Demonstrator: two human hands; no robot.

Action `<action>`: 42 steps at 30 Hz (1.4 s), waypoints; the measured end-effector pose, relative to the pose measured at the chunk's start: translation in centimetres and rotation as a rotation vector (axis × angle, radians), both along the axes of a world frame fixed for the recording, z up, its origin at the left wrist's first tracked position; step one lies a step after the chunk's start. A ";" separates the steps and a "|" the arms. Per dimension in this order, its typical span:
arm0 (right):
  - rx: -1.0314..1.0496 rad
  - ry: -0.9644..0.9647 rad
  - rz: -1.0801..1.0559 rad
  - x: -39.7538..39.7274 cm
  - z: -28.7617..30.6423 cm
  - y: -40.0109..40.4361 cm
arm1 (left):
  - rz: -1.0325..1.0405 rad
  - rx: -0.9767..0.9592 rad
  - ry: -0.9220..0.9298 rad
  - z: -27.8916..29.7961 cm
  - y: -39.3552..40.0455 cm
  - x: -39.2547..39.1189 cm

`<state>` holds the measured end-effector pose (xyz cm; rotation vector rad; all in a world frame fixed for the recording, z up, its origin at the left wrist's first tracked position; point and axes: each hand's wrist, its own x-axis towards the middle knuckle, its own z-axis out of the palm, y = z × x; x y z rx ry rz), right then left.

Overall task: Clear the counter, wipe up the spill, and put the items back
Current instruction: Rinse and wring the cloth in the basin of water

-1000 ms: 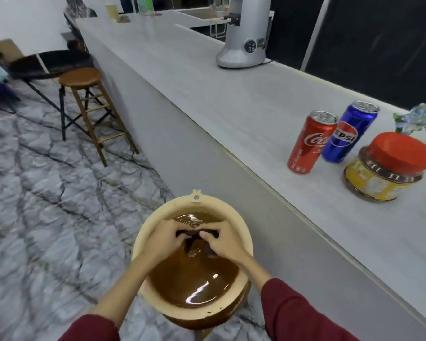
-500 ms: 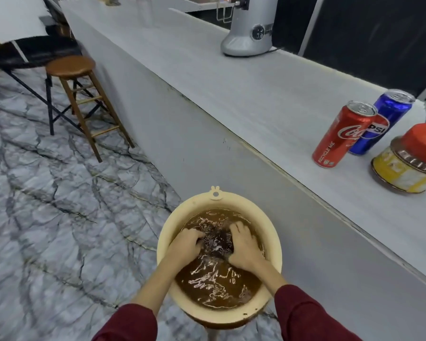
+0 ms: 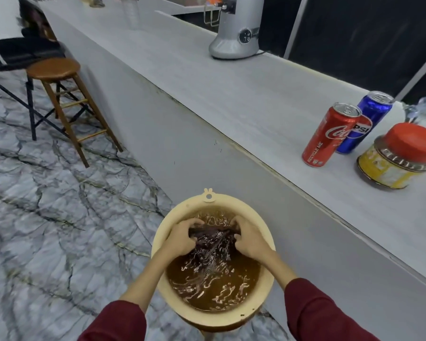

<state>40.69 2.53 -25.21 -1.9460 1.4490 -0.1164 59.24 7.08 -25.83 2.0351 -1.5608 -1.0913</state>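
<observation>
A wooden stool (image 3: 56, 70) stands on the marble floor (image 3: 47, 217) at far left, just beside the long front face of the table (image 3: 231, 99). Lower down, a cream basin (image 3: 268, 276) sits in front of the table, filled with rippling brown water (image 3: 214, 286). Both hands are in it: the left hand (image 3: 181, 238) and the right hand (image 3: 250, 241) each have fingers curled in a grip on a dark cloth (image 3: 214, 238), which is bunched between them at the water's surface toward the far side of the basin. Dark red sleeves (image 3: 312, 313) cover the forearms. On the table top, a grey machine (image 3: 235, 33) stands well back. Farther right, a red can (image 3: 330, 135) stands upright with a blue can (image 3: 365, 121) just behind it, partly hidden. Near them on the right sits a jar (image 3: 396, 163) with a yellow label and a red lid. At the far right edge something green and pale is too blurred to make out.
</observation>
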 end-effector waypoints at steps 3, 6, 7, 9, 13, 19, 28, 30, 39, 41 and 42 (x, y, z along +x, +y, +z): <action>-0.114 -0.009 0.060 -0.1 -0.8 1.1 | -0.030 -0.096 -0.093 -0.2 0.5 -0.8; -0.139 0.063 0.077 0.0 -1.2 1.6 | -0.062 -0.116 -0.120 -0.4 1.0 -1.5; -0.131 0.082 0.070 0.1 -1.3 1.6 | -0.083 -0.099 -0.140 -0.6 1.1 -1.7; -0.094 0.082 0.049 0.2 -1.5 1.4 | -0.104 -0.053 -0.145 -0.8 1.1 -1.8; 0.030 0.004 -0.043 0.1 -1.1 0.9 | -0.092 0.031 -0.103 -1.1 0.9 -1.1; -0.144 -0.050 -0.066 -0.4 0.7 -0.1 | 0.040 -0.160 -0.029 1.3 0.2 -0.2; -0.089 0.169 0.186 -0.8 0.1 0.5 | -0.212 -0.023 -0.084 2.8 -0.1 1.4; -0.068 0.104 0.149 -0.8 0.4 0.4 | -0.193 -0.036 -0.084 2.9 -0.3 1.7; -0.111 0.016 0.083 -0.3 1.1 0.2 | -0.150 -0.033 -0.186 1.5 -0.3 1.4; -0.076 0.082 0.132 -0.1 0.2 0.4 | -0.144 0.005 -0.212 0.7 -0.3 1.1; -0.066 0.117 0.145 0.1 -0.1 0.6 | -0.131 0.015 -0.212 0.4 -0.3 0.9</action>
